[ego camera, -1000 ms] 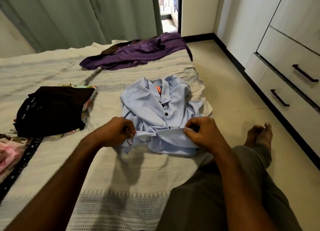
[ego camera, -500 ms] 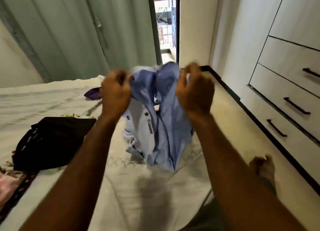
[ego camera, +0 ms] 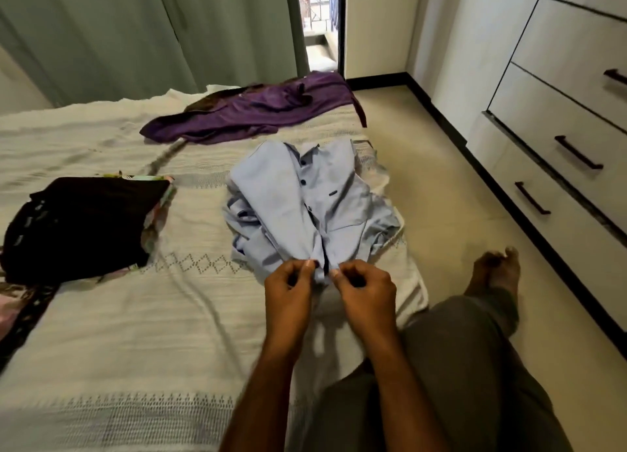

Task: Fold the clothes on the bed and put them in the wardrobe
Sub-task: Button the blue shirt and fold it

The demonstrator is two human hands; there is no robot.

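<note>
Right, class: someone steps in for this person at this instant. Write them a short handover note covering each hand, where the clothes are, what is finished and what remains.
Left hand: pinches the near edge of the blue shirt.
Right hand: pinches the same edge, beside the left.
Blue shirt: lies front up and rumpled on the bed, near its right edge.
Purple garment: spread unfolded at the far end.
Black garment: on a pile at the left, apparently folded.
Done: nothing in the wardrobe that shows; its drawers are closed.
Left: fold the blue and purple items, then put everything away.

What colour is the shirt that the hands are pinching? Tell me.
Light blue shirt with dark buttons, clearest in the head view.
</note>
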